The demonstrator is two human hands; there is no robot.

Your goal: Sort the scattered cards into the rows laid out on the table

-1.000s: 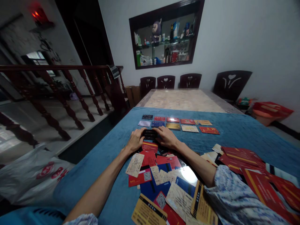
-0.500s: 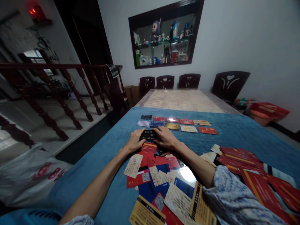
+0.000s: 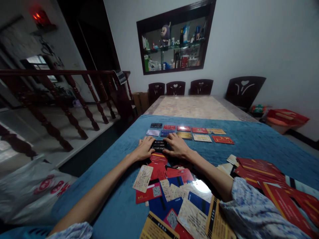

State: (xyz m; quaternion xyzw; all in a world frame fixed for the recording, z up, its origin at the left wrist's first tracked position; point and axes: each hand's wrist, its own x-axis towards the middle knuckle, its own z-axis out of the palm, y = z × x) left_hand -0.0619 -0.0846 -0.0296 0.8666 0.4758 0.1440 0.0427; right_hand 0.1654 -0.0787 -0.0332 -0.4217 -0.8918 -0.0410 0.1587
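A black card (image 3: 159, 146) with pale print lies just short of two rows of cards. My left hand (image 3: 145, 148) grips its left edge, fingers curled. At the opposite edge, my right hand (image 3: 177, 146) closes on the same card with thumb and fingers. Right beyond it lie a white card (image 3: 153, 132), a blue card (image 3: 167, 133) and a gold card (image 3: 184, 135), with more cards behind. Under my wrists spreads a loose heap, with a red card (image 3: 158, 171), a cream card (image 3: 143, 178) and a yellow card (image 3: 159, 227) in it.
A pile of red card sleeves (image 3: 259, 169) lies on the right of the blue cloth (image 3: 109, 186). Farther off are the bare tabletop (image 3: 189, 106) and several dark chairs (image 3: 245, 91). A white plastic bag (image 3: 32, 189) and a wooden railing (image 3: 82, 76) are on the left.
The black card is still between both hands and its print has turned clearer to view. The whole scene has shifted slightly as my head moved.
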